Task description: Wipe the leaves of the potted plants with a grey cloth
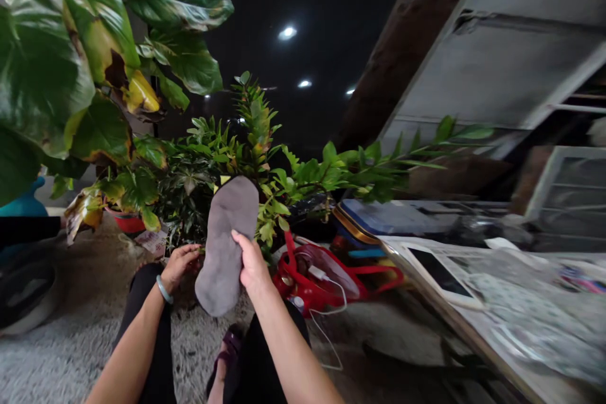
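We see matte grey insole (226, 249), foot-shaped, softly dented; leaves (42, 57) glossy, browned; insole at ten o'clock from right hand (253, 267), grasped by it, and two o'clock from left hand (180, 265), half-curled; whether left pinches anything we cannot tell; right hand partly hidden behind insole; clutter (534, 309) on counter (473, 331), four o'clock, blurred

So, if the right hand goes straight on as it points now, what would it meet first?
Probably the green leaves behind the grey insole that the right hand holds, though the depth between is unclear.
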A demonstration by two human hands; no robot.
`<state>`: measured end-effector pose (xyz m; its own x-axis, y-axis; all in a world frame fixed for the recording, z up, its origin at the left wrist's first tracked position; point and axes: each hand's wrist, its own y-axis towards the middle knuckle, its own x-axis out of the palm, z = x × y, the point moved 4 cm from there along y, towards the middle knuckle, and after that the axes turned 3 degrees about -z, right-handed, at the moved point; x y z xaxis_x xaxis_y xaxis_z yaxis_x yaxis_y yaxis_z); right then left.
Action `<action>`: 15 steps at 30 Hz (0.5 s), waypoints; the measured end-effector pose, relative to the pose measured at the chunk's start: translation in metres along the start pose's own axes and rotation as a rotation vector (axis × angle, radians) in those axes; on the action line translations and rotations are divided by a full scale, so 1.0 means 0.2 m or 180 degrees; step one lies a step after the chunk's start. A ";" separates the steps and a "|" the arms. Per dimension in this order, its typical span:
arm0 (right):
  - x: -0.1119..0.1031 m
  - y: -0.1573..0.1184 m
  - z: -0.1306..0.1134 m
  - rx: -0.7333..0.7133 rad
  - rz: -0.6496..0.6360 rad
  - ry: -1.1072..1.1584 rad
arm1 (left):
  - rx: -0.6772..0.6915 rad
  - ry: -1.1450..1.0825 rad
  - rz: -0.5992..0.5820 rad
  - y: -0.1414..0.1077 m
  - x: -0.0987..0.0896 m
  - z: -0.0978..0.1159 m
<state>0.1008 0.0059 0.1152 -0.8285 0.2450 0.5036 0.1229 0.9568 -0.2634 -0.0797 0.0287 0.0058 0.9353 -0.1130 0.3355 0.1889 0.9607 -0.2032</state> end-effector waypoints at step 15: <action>0.09 -0.09 -0.06 -0.0235 0.0056 -0.0136 | 0.0853 -0.0910 0.0972 0.01 -0.14 0.11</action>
<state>0.0909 -0.0054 0.1388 -0.8482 0.2566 0.4634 0.1764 0.9617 -0.2097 -0.1124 0.0396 0.0162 0.8092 0.2219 0.5440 -0.1997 0.9747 -0.1006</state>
